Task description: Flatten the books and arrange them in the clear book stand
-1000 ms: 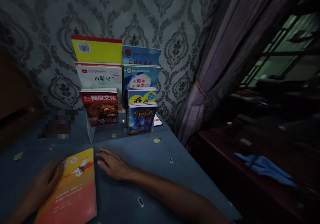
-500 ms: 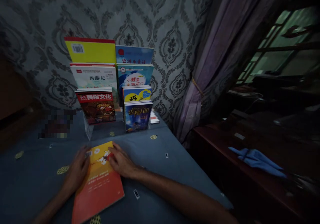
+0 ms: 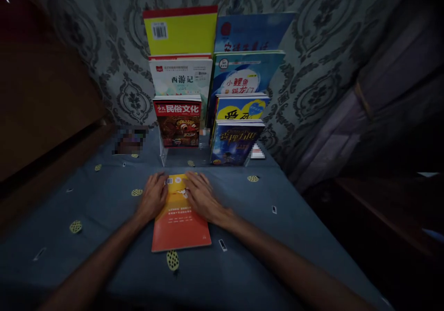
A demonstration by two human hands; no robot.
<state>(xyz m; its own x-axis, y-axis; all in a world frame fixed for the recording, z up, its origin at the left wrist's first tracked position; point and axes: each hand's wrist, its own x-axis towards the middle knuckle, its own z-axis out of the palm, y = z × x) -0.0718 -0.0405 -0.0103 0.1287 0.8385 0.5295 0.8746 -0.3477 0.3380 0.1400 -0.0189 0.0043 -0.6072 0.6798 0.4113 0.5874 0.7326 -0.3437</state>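
An orange and yellow book (image 3: 180,230) lies on the patterned blue cloth in front of me, its printing upside down from my side. My left hand (image 3: 154,195) holds its far left edge, fingers curled by a barcode. On the far right edge rests my right hand (image 3: 201,195), gripping it with the fingertips over the yellow part. Just beyond stands a clear rack (image 3: 169,157) with books in two columns. Its front row has a red-topped book (image 3: 178,126) on the left and a dark blue book (image 3: 234,144) on the right.
Behind the front row stand a white book (image 3: 182,77), a yellow book (image 3: 183,33) and several blue ones. The cloth-covered table (image 3: 114,232) meets a wooden panel (image 3: 45,98) at left. Patterned wallpaper is behind, and a tied curtain (image 3: 333,126) hangs at right.
My view has turned left and closer to the rack. The orange book, tilted before, now lies straighter and flatter near the rack, with both hands still at its far end.
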